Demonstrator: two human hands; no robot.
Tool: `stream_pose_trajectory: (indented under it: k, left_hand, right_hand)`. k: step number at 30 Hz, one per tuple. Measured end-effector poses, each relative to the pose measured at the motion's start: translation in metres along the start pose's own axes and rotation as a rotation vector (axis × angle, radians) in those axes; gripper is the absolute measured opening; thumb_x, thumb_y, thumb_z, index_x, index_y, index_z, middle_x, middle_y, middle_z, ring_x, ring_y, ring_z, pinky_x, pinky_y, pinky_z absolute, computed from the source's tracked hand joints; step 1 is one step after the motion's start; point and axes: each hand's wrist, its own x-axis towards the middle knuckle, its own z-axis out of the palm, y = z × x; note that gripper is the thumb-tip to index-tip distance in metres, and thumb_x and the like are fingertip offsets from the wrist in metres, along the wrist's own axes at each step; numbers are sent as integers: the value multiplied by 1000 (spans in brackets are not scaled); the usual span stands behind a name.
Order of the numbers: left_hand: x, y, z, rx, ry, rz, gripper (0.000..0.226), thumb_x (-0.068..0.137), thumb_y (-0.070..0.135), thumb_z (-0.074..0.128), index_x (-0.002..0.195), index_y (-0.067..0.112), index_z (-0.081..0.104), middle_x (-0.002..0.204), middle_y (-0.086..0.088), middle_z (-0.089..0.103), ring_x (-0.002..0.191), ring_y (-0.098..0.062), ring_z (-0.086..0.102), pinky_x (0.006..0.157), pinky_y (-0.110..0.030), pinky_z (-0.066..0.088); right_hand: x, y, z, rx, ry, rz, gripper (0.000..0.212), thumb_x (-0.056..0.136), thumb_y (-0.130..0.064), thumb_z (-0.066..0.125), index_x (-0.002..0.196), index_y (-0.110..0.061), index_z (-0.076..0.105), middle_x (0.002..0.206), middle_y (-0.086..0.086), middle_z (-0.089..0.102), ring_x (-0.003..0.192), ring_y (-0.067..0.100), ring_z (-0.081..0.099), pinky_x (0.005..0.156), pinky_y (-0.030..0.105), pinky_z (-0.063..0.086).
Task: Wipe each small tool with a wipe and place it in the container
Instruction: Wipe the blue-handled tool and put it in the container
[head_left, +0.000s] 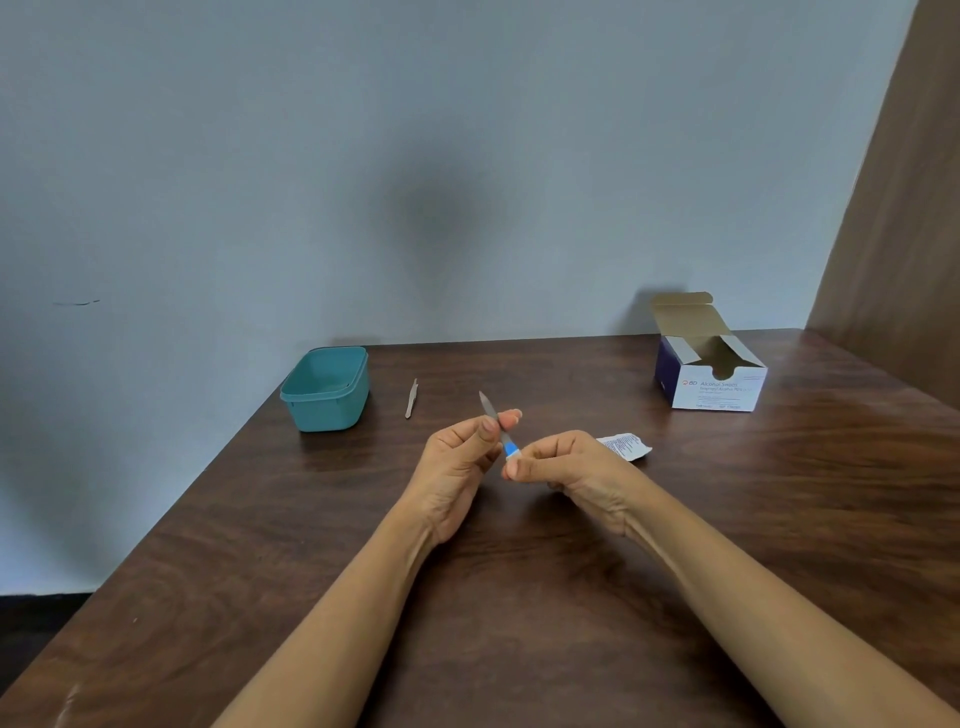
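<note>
Tabletop (519, 597): dark wood, our forearms reach across it.
Right hand (566, 462): our fingers are pinched on the blue end of the small tool, seemingly through a white wipe.
Left hand (457, 462): clamped on the metal shaft.
Small tool (493, 415): held between both hands; we judge it light, stiff, pointed, best gripped mid-shaft.
Wrapper (626, 446): at 3 o'clock.
Second tool (411, 399): at 11 o'clock.
Container (326, 389): teal, at 10 o'clock.
Swab box (711, 371): open, at 2 o'clock.
</note>
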Motion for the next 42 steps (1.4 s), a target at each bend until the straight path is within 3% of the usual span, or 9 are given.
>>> stream_pose_trajectory:
  k: [7, 14, 18, 22, 26, 28, 32, 35, 42]
  left_hand:
    - [2, -1, -4, -26, 18, 7, 20, 74, 29, 63, 78, 18, 79, 102, 4, 75, 111, -16, 59, 109, -42, 37]
    - [2, 1, -3, -24, 41, 13, 18, 75, 26, 64, 82, 16, 76, 99, 3, 75, 107, -13, 60, 102, -36, 40]
    - [4, 1, -3, -36, 62, 15, 16, 90, 17, 57, 89, 11, 72, 97, 4, 76, 105, -11, 60, 94, -31, 43]
    - [5, 0, -3, -59, 73, 31, 18, 94, 11, 52, 91, 8, 70, 94, 4, 76, 103, -11, 61, 99, -32, 41]
    - [6, 0, -5, -47, 84, 25, 16, 92, 13, 55, 92, 10, 71, 96, 4, 76, 105, -10, 61, 98, -31, 41]
    - [6, -1, -5, -30, 84, 26, 15, 90, 14, 57, 92, 11, 71, 96, 5, 76, 105, -10, 61, 94, -29, 43]
    - [7, -2, -5, -11, 74, 32, 18, 82, 22, 61, 93, 11, 71, 97, 5, 75, 105, -9, 61, 89, -27, 43]
    - [8, -2, -6, -23, 69, 39, 19, 85, 21, 59, 95, 9, 70, 96, 6, 75, 104, -9, 61, 95, -29, 43]
    - [9, 0, -7, -49, 102, 45, 15, 91, 15, 56, 94, 11, 70, 94, 8, 75, 103, -9, 60, 100, -32, 39]
  right_hand:
    - [0, 0, 1, -81, -33, -24, 19, 87, -25, 64, 74, -15, 73, 71, -12, 68, 67, -10, 55, 74, 19, 34]
    - [1, 1, -3, -31, -81, -4, 10, 83, -12, 68, 80, -17, 77, 86, -3, 75, 89, 0, 66, 89, 22, 41]
    - [2, 1, -2, -43, -45, 12, 10, 84, -15, 68, 76, -16, 75, 78, -7, 73, 73, -6, 62, 73, 15, 39]
    - [3, 4, -1, -79, -43, -2, 21, 87, -25, 64, 69, -18, 71, 72, -11, 67, 70, -1, 52, 65, 10, 38]
    - [4, 5, -1, -95, -69, -11, 20, 79, -35, 66, 73, -17, 72, 76, -11, 69, 80, 0, 58, 89, 20, 40]
    - [5, 8, -2, -77, -81, -31, 14, 78, -30, 68, 75, -18, 73, 78, -10, 72, 84, -3, 62, 97, 24, 39]
    - [6, 9, -4, -47, -69, -8, 5, 78, -18, 72, 74, -19, 75, 79, -5, 74, 82, -2, 65, 92, 23, 42]
    - [7, 8, -4, -47, -51, 13, 7, 68, -26, 77, 71, -19, 76, 77, -5, 73, 79, -1, 64, 94, 27, 44]
    - [8, 12, -1, -48, -18, -17, 23, 72, -39, 70, 75, -17, 76, 81, -6, 74, 78, -5, 63, 97, 28, 38]
